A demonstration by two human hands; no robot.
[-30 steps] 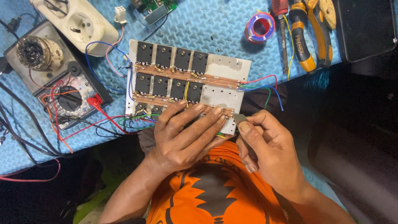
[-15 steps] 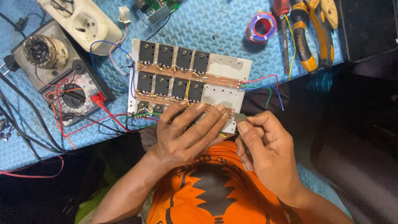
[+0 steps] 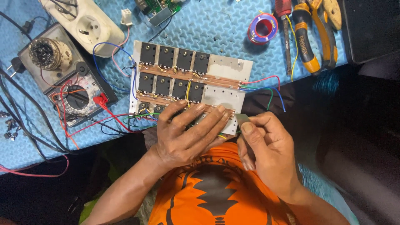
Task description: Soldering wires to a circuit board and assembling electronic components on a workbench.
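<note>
Head view shows a pale metal board [image 3: 227, 79] carrying two rows of black square components, copper strips running along between the rows. It lies at the near edge of a blue foam mat [image 3: 208, 29], its long axis running left to right and tilted slightly, the right end a little nearer the person.

The left hand [image 3: 187, 135] lies flat on the board's near edge, fingers spread and stretched out toward the upper right, pressing down on it rather than gripping. The right hand [image 3: 266, 146] is at the board's near right corner, thumb and forefinger pinched together on a small grey piece [image 3: 243, 121] just beside that corner; what the piece is cannot be told.

Red, blue and green wires [image 3: 266, 85] leave the board's right end. To the left sit a multimeter [image 3: 75, 93] with red leads, a white socket strip [image 3: 83, 23] and a dark round holder [image 3: 48, 52]. Beyond the board lie a small green circuit board [image 3: 160, 8], a spool of wire [image 3: 262, 28], a screwdriver [image 3: 285, 29] and yellow-handled pliers [image 3: 312, 37]. The person wears an orange shirt [image 3: 208, 191].
</note>
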